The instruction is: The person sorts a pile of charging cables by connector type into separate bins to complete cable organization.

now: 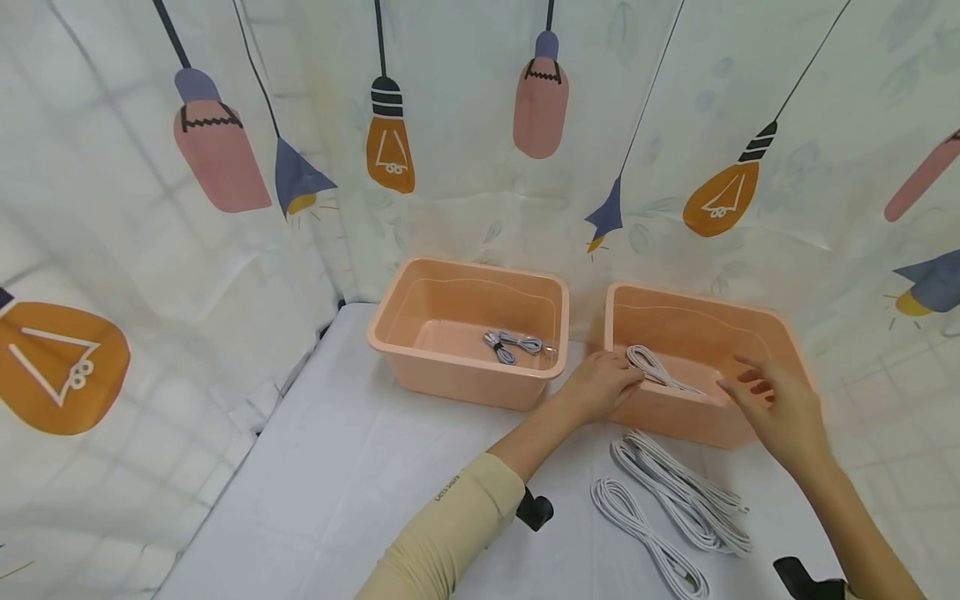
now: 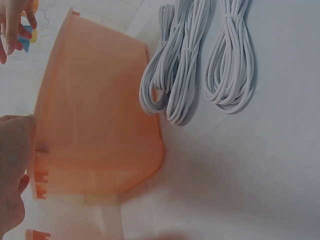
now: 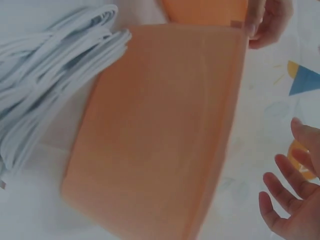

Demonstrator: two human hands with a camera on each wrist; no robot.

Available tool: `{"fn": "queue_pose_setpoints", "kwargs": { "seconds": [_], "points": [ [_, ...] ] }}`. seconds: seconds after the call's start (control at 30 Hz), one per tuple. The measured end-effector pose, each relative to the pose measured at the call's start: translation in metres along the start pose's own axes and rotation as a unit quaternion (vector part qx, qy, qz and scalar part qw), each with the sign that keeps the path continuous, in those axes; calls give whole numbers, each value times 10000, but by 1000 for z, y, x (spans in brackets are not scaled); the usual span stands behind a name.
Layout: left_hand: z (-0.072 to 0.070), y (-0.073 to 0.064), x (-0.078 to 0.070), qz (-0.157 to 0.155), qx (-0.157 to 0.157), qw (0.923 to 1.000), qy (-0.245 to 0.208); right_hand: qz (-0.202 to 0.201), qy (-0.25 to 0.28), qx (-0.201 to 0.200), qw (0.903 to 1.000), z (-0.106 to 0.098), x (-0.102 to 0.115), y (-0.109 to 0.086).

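My left hand (image 1: 603, 385) holds the near left corner of the right peach plastic bin (image 1: 675, 412) by its rim. The left wrist view shows the same hand (image 2: 11, 165) at the rim, part of it cut off by the frame. Over the right part of this bin hovers my right hand (image 1: 783, 408), fingers spread and loosely bent, with nothing in it. A coiled white cable (image 1: 651, 365) lies inside the bin near the left hand. In front of the bin, on the table, lie bundled white cables (image 1: 682, 492) and another white cable bundle (image 1: 648, 537).
A second peach bin (image 1: 435, 367) stands to the left, with two small grey cable bundles (image 1: 513, 343) inside. Both bins are on a white-covered table (image 1: 360, 475). A curtain (image 1: 465, 225) printed with lamps hangs close behind them.
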State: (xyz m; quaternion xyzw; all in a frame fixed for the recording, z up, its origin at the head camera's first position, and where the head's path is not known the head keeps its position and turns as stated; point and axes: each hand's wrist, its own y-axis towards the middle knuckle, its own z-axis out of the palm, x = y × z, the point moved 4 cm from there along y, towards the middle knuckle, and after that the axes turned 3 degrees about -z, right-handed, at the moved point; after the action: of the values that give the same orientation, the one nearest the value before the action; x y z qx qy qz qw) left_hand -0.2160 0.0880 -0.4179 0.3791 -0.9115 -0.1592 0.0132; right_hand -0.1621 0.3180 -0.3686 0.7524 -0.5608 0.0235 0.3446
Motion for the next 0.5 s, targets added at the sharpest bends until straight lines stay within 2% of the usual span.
{"fn": "queue_pose_setpoints", "kwargs": {
  "seconds": [0.5],
  "points": [
    [-1, 0, -1, -7, -98, 9999, 115, -115, 18, -264, 9996, 28, 11, -55]
  ]
}}
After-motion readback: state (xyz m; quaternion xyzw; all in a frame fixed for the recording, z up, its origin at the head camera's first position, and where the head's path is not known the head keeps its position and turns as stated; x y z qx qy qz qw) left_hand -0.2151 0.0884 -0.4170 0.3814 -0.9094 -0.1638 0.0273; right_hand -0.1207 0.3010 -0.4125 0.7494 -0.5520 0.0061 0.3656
